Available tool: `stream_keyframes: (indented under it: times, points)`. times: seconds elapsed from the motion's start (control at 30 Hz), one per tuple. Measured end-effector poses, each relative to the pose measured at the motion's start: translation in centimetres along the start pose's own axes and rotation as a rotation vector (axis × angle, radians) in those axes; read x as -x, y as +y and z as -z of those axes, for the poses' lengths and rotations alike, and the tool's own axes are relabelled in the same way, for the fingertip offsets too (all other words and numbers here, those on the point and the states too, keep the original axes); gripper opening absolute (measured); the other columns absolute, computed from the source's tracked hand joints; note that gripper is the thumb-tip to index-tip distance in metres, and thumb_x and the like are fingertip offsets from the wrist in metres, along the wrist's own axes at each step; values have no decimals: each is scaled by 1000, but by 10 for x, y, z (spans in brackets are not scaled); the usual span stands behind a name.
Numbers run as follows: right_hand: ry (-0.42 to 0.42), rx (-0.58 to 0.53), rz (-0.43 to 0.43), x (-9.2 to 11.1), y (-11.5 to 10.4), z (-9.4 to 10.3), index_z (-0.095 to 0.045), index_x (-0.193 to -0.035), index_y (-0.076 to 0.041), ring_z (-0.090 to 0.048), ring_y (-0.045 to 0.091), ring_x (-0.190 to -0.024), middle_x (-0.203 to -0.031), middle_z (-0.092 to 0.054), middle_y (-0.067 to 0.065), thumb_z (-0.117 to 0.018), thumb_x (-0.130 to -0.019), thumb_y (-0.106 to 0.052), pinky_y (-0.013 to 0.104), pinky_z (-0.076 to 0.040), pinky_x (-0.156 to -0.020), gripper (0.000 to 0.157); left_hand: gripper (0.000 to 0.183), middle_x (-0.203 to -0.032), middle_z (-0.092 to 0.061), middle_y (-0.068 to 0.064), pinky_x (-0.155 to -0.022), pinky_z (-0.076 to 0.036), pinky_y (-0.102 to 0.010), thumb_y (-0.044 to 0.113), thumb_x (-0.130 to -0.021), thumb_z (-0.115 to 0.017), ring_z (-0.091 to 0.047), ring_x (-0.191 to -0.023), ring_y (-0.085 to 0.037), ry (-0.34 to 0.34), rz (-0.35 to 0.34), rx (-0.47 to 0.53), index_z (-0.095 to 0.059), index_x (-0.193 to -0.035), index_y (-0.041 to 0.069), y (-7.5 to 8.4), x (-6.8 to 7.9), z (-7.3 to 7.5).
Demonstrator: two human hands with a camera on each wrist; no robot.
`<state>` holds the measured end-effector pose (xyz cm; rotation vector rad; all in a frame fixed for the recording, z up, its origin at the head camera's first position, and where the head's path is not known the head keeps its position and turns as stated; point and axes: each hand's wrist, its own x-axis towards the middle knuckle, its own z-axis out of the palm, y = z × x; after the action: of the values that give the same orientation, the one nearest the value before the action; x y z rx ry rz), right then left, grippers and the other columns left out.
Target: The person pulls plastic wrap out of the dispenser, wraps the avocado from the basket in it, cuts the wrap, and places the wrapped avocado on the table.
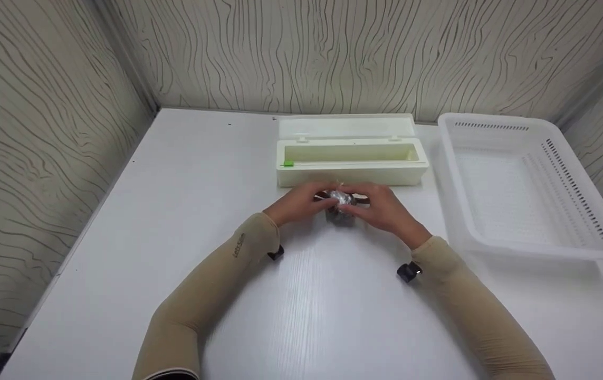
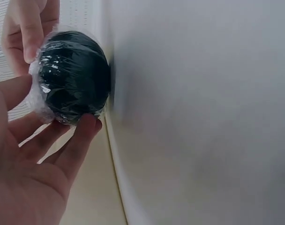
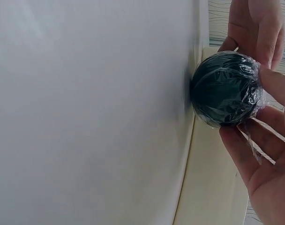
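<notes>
A dark, rounded object (image 1: 340,216) sits on the white table between both hands, wrapped in clear cling film (image 1: 342,197) that bunches up at its top. In the left wrist view the object (image 2: 79,75) looks dark green under the wrinkled film. My left hand (image 1: 301,202) holds it from the left, thumb at the gathered film and fingers along the far side. From the right, my right hand (image 1: 384,207) grips it the same way. A loose tail of film (image 3: 251,143) hangs by the right fingers in the right wrist view.
Just beyond the hands stands a long cream box (image 1: 351,177), its lid (image 1: 346,126) tipped back. A green slider (image 1: 288,163) sits on a rail along the box's front edge. A white plastic basket (image 1: 454,184) is on the right. Patterned walls (image 1: 301,53) enclose the table.
</notes>
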<state>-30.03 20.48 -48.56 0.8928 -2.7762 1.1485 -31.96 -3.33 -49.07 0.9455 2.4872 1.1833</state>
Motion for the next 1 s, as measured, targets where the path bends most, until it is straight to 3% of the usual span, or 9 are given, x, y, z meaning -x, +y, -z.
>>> stream_keyframes:
  times: [0.2, 0.43, 0.57, 0.73, 0.87, 1.0]
  points:
    - [-10, 35, 50, 1, 1, 0, -69, -135, -10, -67, 30, -124, -136, -69, 9, -77, -96, -23, 40, -60, -97, 42, 38, -134, -68, -4, -106, -52, -32, 29, -103, -66, -65, -123, -19, 35, 24, -3, -65, -137, 12, 0, -3, -2]
    - [5, 162, 86, 6, -3, 1, -66, -138, -8, -69, 32, -115, -133, -70, 13, -70, -101, -25, 48, -59, -93, 41, 40, -131, -66, -7, -109, -49, -40, 40, -106, -58, -61, -125, -23, 82, 49, -153, -63, -134, 12, 3, 1, -4]
    - [16, 186, 99, 9, -5, 3, -67, -137, -9, -70, 32, -114, -130, -72, 13, -70, -100, -19, 50, -58, -93, 38, 37, -128, -64, -8, -106, -50, -40, 40, -107, -56, -62, -120, -23, 100, 46, -191, -63, -130, 12, 4, 2, -5]
    - [-6, 168, 111, 10, -6, 4, -66, -139, -9, -67, 33, -122, -135, -70, 11, -71, -99, -19, 52, -54, -102, 41, 34, -124, -61, -8, -100, -53, -42, 39, -105, -62, -62, -110, -24, 116, 22, -229, -60, -122, 9, 3, 2, -5]
    - [-9, 168, 122, 10, -5, 5, -67, -138, -10, -65, 33, -126, -137, -69, 10, -76, -96, -22, 53, -51, -107, 45, 39, -130, -62, -8, -101, -53, -41, 39, -103, -65, -64, -114, -23, 121, 1, -238, -58, -126, 9, 1, 2, -5]
    - [3, 203, 112, 10, -5, 5, -67, -138, -11, -59, 36, -133, -141, -66, 11, -77, -94, -19, 55, -47, -111, 46, 38, -124, -68, -5, -99, -54, -40, 40, -101, -68, -66, -114, -21, 137, -22, -225, -59, -126, 13, 1, 2, -6]
